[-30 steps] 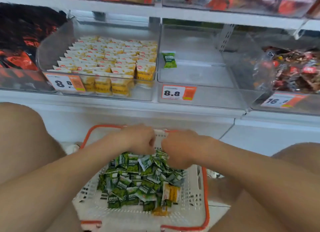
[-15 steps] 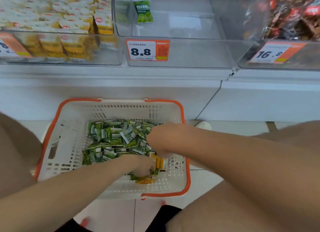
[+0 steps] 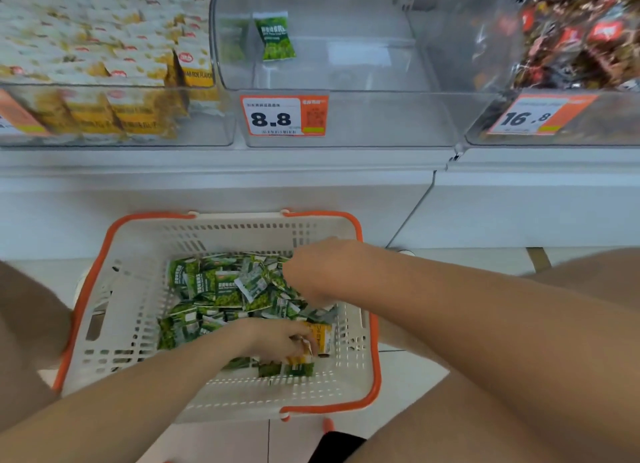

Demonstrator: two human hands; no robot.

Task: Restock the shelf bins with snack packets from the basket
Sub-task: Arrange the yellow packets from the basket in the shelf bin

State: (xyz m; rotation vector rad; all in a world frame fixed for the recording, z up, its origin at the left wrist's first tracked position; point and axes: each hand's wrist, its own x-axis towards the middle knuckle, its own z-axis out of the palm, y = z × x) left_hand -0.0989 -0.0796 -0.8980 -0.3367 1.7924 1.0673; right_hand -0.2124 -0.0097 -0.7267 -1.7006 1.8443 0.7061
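Green snack packets (image 3: 225, 289) lie heaped in the white basket (image 3: 138, 324) on the floor, with a few yellow packets (image 3: 322, 334) mixed in where the left hand (image 3: 277, 339) curls its fingers round one; a stray could end up in the near-empty middle bin (image 3: 346, 120) meant for green. The right hand (image 3: 315, 272) has its fingers buried in the pile, so their grip cannot be told.

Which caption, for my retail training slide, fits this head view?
The left hand and right hand dig into snack packets in the white basket below a clear bin holding one green packet.
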